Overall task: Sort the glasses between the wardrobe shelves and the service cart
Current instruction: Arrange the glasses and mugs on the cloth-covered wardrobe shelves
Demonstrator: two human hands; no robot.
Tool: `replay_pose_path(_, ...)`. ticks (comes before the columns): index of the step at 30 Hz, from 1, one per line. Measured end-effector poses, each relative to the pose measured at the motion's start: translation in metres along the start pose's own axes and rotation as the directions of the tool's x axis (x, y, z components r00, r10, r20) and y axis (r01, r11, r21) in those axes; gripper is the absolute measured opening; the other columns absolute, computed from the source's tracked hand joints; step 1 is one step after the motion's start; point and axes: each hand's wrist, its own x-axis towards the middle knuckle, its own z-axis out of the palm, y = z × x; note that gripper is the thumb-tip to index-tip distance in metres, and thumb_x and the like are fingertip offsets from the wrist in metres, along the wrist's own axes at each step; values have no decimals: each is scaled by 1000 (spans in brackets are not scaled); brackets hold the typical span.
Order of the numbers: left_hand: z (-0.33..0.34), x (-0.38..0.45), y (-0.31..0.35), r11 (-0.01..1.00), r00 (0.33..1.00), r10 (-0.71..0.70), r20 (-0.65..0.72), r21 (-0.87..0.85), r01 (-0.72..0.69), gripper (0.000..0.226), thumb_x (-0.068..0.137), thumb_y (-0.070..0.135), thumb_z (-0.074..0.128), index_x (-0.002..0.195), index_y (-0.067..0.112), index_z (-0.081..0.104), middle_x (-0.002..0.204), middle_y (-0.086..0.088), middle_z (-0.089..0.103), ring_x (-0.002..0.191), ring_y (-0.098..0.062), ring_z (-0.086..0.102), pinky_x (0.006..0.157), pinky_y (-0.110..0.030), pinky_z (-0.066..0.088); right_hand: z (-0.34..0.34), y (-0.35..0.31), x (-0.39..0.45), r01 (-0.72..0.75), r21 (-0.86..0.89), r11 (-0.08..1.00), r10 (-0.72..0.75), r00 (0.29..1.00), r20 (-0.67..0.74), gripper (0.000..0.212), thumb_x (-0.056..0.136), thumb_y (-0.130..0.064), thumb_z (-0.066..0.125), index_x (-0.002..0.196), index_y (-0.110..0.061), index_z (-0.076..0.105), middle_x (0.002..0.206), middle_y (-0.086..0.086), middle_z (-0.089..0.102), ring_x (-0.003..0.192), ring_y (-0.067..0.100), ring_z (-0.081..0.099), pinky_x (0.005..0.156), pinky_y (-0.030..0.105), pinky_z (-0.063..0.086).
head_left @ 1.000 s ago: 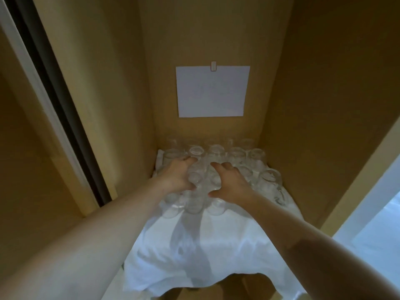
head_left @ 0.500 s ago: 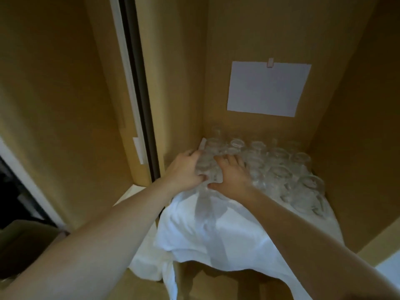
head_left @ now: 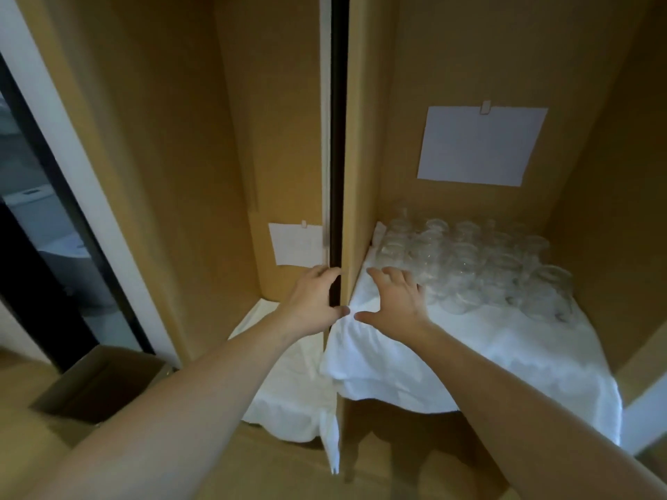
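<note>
Head camera view. The fingers [head_left: 391, 277] of the right hand [head_left: 395, 301] are spread and relaxed, grasping nothing, hovering over or lightly touching the white cloth [head_left: 469, 355] that covers a wardrobe shelf; contact cannot be told for certain. The left hand [head_left: 312, 304] is just beside it, its fingers loosely curved and released, holding nothing, in front of the dark vertical gap at the divider panel [head_left: 355, 211] between two wardrobe compartments.

Just beyond the right hand's fingertips, and to their right, a crowd of clear drinking glasses [head_left: 480, 268] stands tightly packed in rows on the cloth, reaching to the back wall of the right compartment. The nearest glass is at or nearly against the outer edge of the right hand. Above the glasses, a blank-looking paper sheet [head_left: 482, 146] is clipped to the back wall.

Past the left hand's fingers, the left compartment has a smaller paper note [head_left: 296, 245] on its back wall and its own cloth-covered shelf [head_left: 288, 391] below the wrist, with no glasses visible on it. An open cardboard box [head_left: 104, 384] sits on the floor, far left of both hands. No service cart is in view.

The sorting seems barely begun: all visible glasses are together on one shelf, and neither hand carries one.
</note>
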Motion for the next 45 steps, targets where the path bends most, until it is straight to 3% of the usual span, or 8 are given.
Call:
replay_pose_path(11,-69,-124,-115,984,994,-109,-5,141,108,83,87,54,71,155,28,31,163,-1,27,148,-28,24,117,-46,32,34,-163,-80,34,82,996,-36,999,19,92,78,-63,74,153,-34,29,153,3,37,141,29,31,111,46,36)
replay_pose_path(22,-82,-163,-177,977,983,-182,-6,110,181,80,87,53,70,153,30,32,160,-1,30,145,-29,29,113,-45,35,55,-229,-102,28,40,999,-33,993,117,92,81,-65,70,155,-34,26,158,4,33,145,32,27,117,52,32)
replay_pose_path(33,-70,-125,-232,962,965,-263,-26,71,264,77,86,50,73,151,27,37,156,-2,38,140,-29,38,110,-41,38,116,-248,-55,3,74,997,-19,974,225,89,83,-63,70,156,-35,25,160,3,29,144,31,30,113,47,35)
replay_pose_path(45,-33,-6,-273,962,962,-265,70,93,258,75,90,45,70,153,20,36,155,-5,39,140,-29,34,110,-37,34,183,-222,58,-78,110,991,43,957,287,86,85,-61,66,155,-33,25,160,5,29,143,31,29,112,46,33)
